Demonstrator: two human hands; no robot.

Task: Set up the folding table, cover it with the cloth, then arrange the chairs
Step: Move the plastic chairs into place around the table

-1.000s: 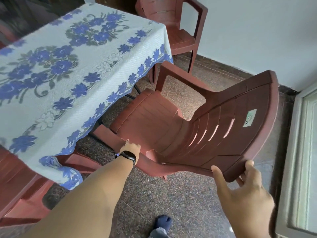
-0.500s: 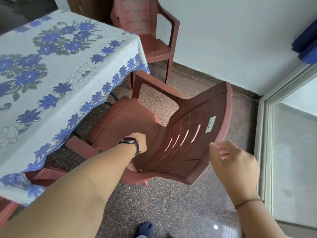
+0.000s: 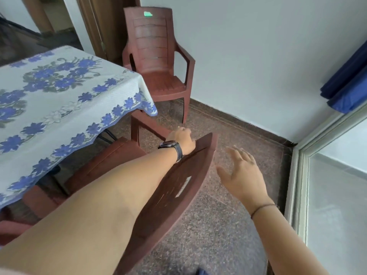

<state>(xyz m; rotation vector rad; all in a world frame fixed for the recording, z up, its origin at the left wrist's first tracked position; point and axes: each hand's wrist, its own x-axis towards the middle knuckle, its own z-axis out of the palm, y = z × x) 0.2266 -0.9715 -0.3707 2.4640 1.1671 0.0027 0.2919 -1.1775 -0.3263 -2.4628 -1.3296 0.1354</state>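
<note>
A white cloth with blue flowers [image 3: 59, 100] covers the table at the left. A maroon plastic chair [image 3: 174, 187] stands right below me, its seat tucked partly under the table's edge. My left hand [image 3: 181, 138], with a dark watch on the wrist, is closed on the chair's far armrest where it meets the backrest. My right hand [image 3: 240, 175] hovers open to the right of the backrest, fingers spread, touching nothing. A second maroon chair [image 3: 156, 62] stands upright against the far wall, beyond the table's corner.
A white wall runs along the back and right. A glass sliding door with a pale frame [image 3: 297, 175] is at the right, with blue fabric [image 3: 349, 80] hanging above it. Part of another maroon chair [image 3: 12, 229] shows under the table at the lower left. The floor is speckled brown stone.
My right hand has let go of the backrest and opened beside it. My left hand moved from the near armrest to the far one. The chair has come upright and closer to the table.
</note>
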